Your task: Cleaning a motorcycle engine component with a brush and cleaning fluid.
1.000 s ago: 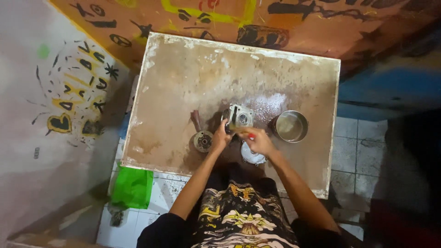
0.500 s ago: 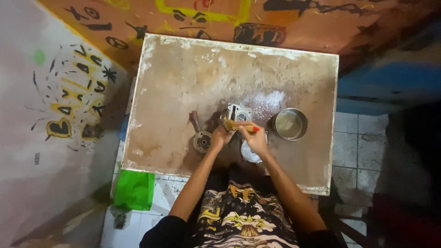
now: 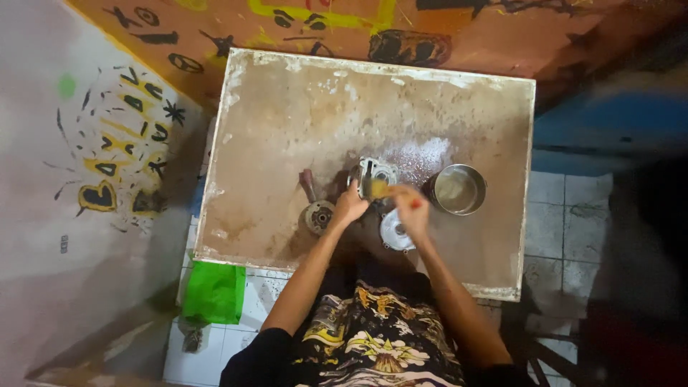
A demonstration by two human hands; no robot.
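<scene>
One metal housing [image 3: 375, 174], pale grey and ribbed, sits at the centre of your stained table [image 3: 287, 122]. Your left hand [image 3: 351, 208] grasps its lower edge; your right hand [image 3: 411, 209] holds a yellowish brush [image 3: 382, 189] against it, fingers clenched. One steel bowl [image 3: 458, 189] right, one round cover [image 3: 395, 232] below, one hub part [image 3: 318, 215] left. Fine detail is blurred.

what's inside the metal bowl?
The metal bowl stands right of the hands on the table. Its inside looks pale, perhaps liquid or bare metal; too blurred to tell. No solid thing shows in it.
</scene>
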